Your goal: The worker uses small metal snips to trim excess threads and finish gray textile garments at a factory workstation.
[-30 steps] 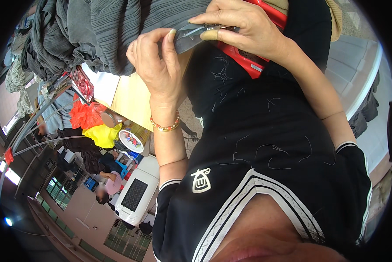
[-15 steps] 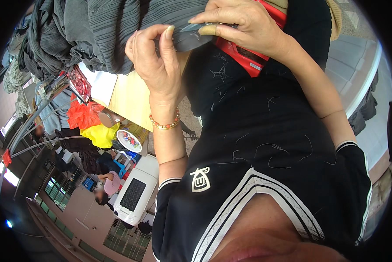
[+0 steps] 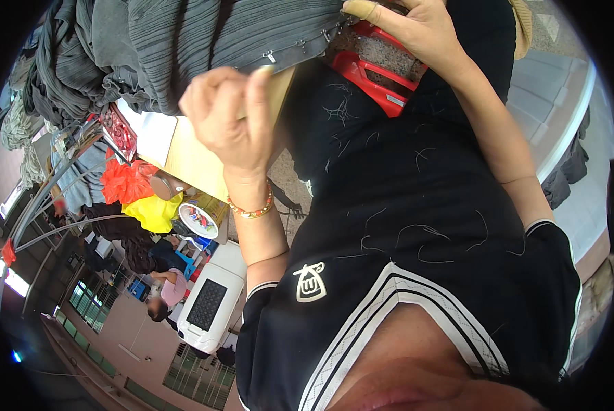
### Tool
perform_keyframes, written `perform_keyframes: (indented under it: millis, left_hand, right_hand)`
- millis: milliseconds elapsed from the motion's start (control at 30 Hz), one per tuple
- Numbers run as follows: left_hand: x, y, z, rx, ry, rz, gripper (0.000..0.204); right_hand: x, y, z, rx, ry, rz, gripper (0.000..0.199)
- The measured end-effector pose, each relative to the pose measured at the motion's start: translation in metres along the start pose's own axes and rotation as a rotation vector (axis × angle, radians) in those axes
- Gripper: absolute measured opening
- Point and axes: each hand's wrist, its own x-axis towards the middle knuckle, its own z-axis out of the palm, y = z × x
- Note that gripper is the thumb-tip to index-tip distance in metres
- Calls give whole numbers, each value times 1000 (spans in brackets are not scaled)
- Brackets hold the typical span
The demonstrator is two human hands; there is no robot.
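A grey pleated garment [image 3: 184, 41] with a metal zipper along its edge hangs across the top of the view, above my black shirt. My left hand [image 3: 228, 116], with a beaded bracelet at the wrist, pinches the garment's zipper edge, fingers curled and thumb up near a zipper pull [image 3: 269, 55]. My right hand [image 3: 410, 31] grips the same edge further right, at the top of the picture, thumb pressed on the fabric. The zipper stretches between the two hands.
A red plastic stool [image 3: 375, 68] sits behind my right hand. A pale wooden board [image 3: 190, 161], red and yellow bags [image 3: 139, 195], a round patterned plate [image 3: 199, 219] and a white appliance [image 3: 211, 301] lie to the left. Another person in pink [image 3: 173, 288] is nearby.
My left hand has slid away from my right hand along the zipper edge, toward the left and lower in the view. The stretch of zipper between the hands is now longer.
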Motion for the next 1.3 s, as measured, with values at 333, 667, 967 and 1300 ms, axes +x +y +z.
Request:
perform_keyframes:
  millis: [333, 667, 967, 1300]
  left_hand:
    - [16, 9, 45, 181, -137, 158, 24]
    - [13, 2, 34, 50, -208, 51, 33]
    - [18, -4, 24, -149, -199, -53, 18]
    - [13, -11, 37, 40, -130, 144, 12]
  right_hand:
    - [-4, 24, 5, 233, 20, -190, 26]
    - [-16, 6, -2, 50, -51, 47, 25]
    - [-20, 5, 2, 76, -109, 78, 24]
    - [-9, 7, 14, -326, -83, -283, 26]
